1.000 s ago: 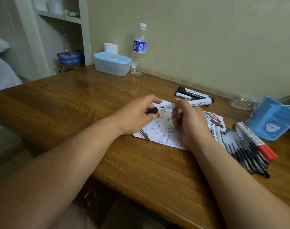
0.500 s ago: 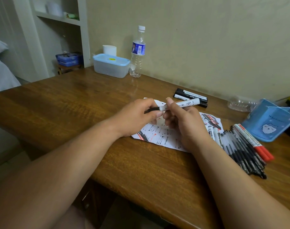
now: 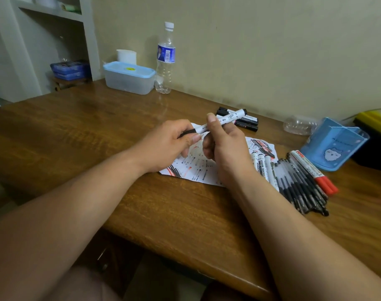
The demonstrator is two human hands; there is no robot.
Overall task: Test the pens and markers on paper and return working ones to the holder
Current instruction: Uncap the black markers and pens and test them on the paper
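left hand [image 3: 165, 146]: fingers grip cap [image 3: 188, 133] | right hand [image 3: 226, 148]: fingers grip marker [image 3: 228, 118] | paper [image 3: 206, 172]: lies under both hands | holder [image 3: 332, 146]: at 3 o'clock of paper

Both bare forearms reach forward from the lower corners and converge. The left hand [image 3: 165, 146] is curled, its thumb and forefinger pinching the black end of a marker [image 3: 227, 118]. The right hand [image 3: 227, 155], back toward the camera, grips the white barrel with its thumb upright. The two hands are just beside each other.
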